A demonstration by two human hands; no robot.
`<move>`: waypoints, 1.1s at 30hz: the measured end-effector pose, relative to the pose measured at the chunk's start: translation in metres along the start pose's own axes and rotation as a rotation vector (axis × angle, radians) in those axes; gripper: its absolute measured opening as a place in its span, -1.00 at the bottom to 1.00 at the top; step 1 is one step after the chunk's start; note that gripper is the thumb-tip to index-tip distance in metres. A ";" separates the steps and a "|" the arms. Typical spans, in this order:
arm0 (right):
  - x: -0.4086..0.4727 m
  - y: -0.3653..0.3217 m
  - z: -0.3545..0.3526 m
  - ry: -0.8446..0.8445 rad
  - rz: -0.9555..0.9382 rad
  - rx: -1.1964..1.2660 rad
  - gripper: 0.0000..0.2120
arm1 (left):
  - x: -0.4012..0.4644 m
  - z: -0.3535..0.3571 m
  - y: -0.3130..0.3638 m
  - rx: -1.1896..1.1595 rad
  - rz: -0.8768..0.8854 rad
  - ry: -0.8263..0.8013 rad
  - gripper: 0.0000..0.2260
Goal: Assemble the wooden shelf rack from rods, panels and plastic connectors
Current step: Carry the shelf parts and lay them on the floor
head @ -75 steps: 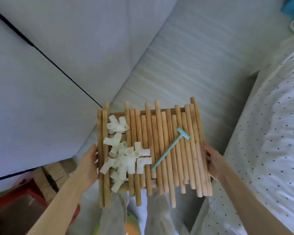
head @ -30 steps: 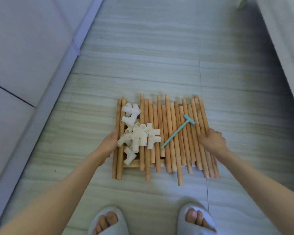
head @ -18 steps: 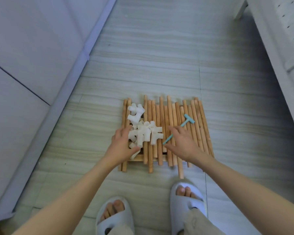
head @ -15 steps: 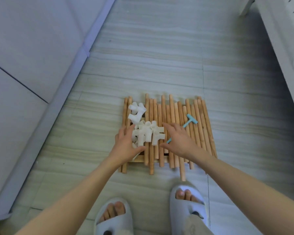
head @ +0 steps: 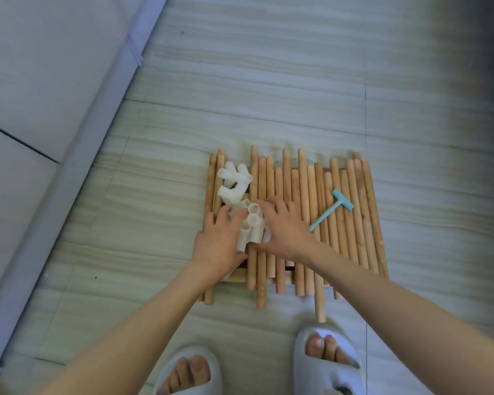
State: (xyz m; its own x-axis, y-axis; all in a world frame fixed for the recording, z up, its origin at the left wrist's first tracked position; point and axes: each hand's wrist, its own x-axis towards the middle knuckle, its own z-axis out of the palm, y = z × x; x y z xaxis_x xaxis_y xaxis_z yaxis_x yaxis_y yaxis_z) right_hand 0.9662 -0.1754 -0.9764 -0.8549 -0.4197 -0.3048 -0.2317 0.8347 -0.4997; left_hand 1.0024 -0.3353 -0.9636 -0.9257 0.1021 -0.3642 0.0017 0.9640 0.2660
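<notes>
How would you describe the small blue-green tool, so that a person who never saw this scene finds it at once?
On the pale tiled floor, in front of the person's slippers, lies a row of wooden rods. The small hammer lies slanted across the rods on their right side, apart from both hands. It is the only blue-green, T-shaped thing there; the plastic connectors on the left side are white.

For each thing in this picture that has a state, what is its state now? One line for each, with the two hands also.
Wooden rods: loose, lying side by side on the floor, none joined.
White plastic connectors: loose heap on the rods, none fitted to a rod.
Blue hammer: lying flat on the rods, untouched.
Left hand: cupped against the heap's left side.
Right hand: cupped against its right side.
Slippers: on the feet.
</notes>
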 end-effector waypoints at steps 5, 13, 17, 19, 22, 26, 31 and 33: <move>0.001 0.001 -0.002 0.022 0.046 0.155 -0.24 | -0.003 0.004 -0.007 -0.123 -0.015 0.065 -0.32; -0.007 -0.002 -0.005 0.034 0.109 0.346 -0.43 | -0.008 -0.002 -0.010 -0.514 -0.023 0.066 -0.42; -0.008 -0.009 -0.012 0.077 0.131 0.474 -0.49 | -0.008 -0.008 -0.009 -0.608 -0.010 0.095 -0.43; -0.007 -0.015 -0.019 0.091 0.108 0.479 -0.51 | -0.009 -0.015 -0.011 -0.659 -0.009 0.097 -0.43; -0.002 -0.033 -0.035 0.052 0.074 0.482 -0.48 | -0.012 -0.033 -0.019 -0.729 -0.019 0.126 -0.43; 0.018 -0.074 -0.049 -0.082 0.021 0.430 -0.44 | -0.029 -0.055 -0.044 -0.920 -0.061 0.185 -0.50; 0.065 -0.142 -0.032 -0.308 -0.027 0.317 -0.45 | -0.054 -0.046 -0.096 -1.398 -0.326 0.128 -0.52; 0.078 -0.166 -0.008 -0.404 0.035 0.376 -0.49 | -0.062 -0.035 -0.118 -1.555 -0.410 0.122 -0.54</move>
State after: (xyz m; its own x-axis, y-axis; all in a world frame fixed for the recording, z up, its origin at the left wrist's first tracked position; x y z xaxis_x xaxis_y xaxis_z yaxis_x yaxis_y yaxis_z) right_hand 0.9340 -0.3441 -0.9108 -0.5962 -0.5592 -0.5761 0.0383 0.6969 -0.7161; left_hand 1.0458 -0.4641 -0.9411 -0.7903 -0.1794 -0.5858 -0.5368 -0.2582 0.8032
